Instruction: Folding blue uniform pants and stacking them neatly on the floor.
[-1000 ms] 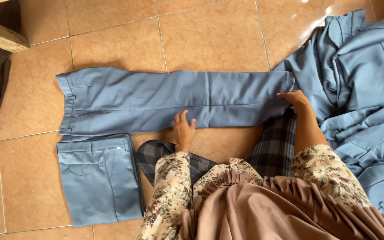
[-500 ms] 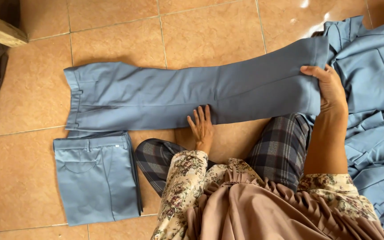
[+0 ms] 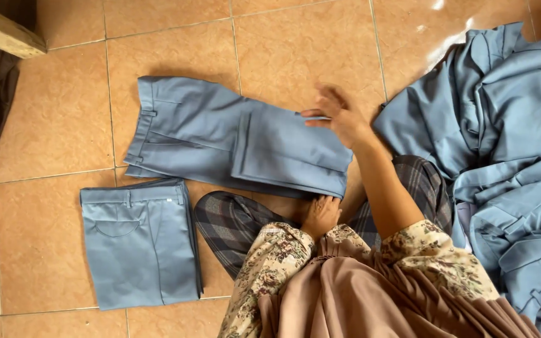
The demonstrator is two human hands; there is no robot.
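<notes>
Blue-grey trousers [image 3: 233, 141] lie on the tiled floor [image 3: 57, 119], legs doubled over the seat. Left hand [image 3: 320, 215] is pressed flat on the near edge, pinning the fold; right hand [image 3: 339, 116] hovers spread, empty. A folded pair [image 3: 139, 244] lies beside; an unfolded heap [image 3: 508, 138] lies right.

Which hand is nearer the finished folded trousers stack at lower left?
Left. The left hand rests at the near edge of the half-folded trousers, closer to the folded stack. The right hand hovers farther off, at their far right edge.
</notes>
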